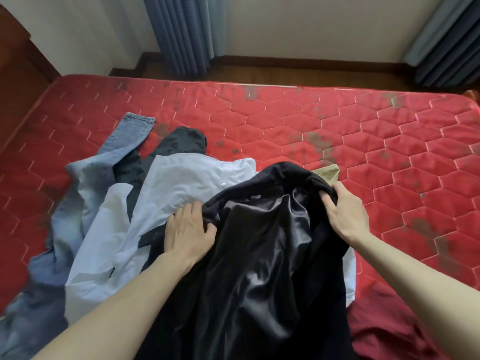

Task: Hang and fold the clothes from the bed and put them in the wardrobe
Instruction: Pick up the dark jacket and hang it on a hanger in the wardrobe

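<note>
Covering pile, black jacket (262, 245); khaki garment (327, 174) mostly hidden.

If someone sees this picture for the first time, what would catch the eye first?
Probably the black jacket with its shiny lining, front and centre, gripped by the left hand and the right hand. Next, the red mattress beneath, and the pale blue shirt under the jacket.

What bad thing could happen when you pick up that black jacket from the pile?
The black jacket lies on top of the white shirt, so lifting it may drag the shirt along and crease it more. The left hand grips only an edge, and the right hand only the far end; the shiny lining looks slippery, so it could slide out. The jeans lie tangled under the pile and might get pulled too.
</note>
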{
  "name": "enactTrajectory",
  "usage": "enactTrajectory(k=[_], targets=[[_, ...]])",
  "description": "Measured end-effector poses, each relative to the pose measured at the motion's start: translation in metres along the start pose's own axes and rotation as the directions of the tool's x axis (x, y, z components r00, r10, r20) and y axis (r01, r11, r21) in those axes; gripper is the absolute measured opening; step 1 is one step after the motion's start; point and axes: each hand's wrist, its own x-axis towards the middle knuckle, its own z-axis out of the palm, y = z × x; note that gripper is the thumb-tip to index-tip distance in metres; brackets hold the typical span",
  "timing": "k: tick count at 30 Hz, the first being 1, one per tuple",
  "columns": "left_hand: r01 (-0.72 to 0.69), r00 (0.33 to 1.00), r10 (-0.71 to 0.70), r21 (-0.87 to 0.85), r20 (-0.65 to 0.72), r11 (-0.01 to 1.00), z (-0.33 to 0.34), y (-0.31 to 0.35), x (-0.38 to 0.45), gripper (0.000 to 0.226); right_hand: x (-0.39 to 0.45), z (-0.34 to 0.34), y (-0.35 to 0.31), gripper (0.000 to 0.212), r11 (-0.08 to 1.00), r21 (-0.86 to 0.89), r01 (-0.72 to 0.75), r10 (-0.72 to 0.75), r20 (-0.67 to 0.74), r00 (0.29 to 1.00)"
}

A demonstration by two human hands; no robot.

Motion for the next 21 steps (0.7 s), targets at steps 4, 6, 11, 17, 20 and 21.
enactTrajectory(k=[4, 6, 11, 17, 20, 21], targets=[[-0.016, 1.000, 0.018, -0.101, 0.019, 0.995, -0.054, 0.007, -0.040, 0.021, -0.042, -0.059, -0.014, 0.015, 0.994, -0.097, 0.044, -0.048, -0.044, 0.998], [0.001, 1.000, 0.002, -0.147, 0.017, 0.989, -0.088, 0.012, -0.065, 0.019, -0.067, -0.092, -0.022, 0.017, 0.996, -0.090, 0.007, -0.009, -0.017, 1.000], [-0.017, 0.999, 0.006, -0.226, -0.048, 0.974, -0.170, 0.019, -0.131, 0.012, -0.144, -0.172, -0.051, 0.051, 0.987, -0.140, 0.081, -0.071, 0.075, 0.995], [-0.028, 0.996, -0.004, -0.356, -0.087, 0.934, -0.244, 0.022, -0.211, 0.007, -0.234, -0.259, -0.082, 0.014, 0.990, -0.115, 0.087, -0.090, -0.017, 0.996], [-0.045, 0.992, -0.014, -0.447, -0.128, 0.893, -0.276, 0.026, -0.248, 0.014, -0.275, -0.301, -0.091, 0.011, 0.981, -0.137, 0.137, -0.141, -0.023, 0.990], [-0.047, 0.990, -0.022, -0.479, -0.138, 0.876, -0.286, 0.028, -0.260, 0.017, -0.288, -0.314, -0.093, 0.018, 0.975, -0.157, 0.155, -0.161, -0.028, 0.987]])
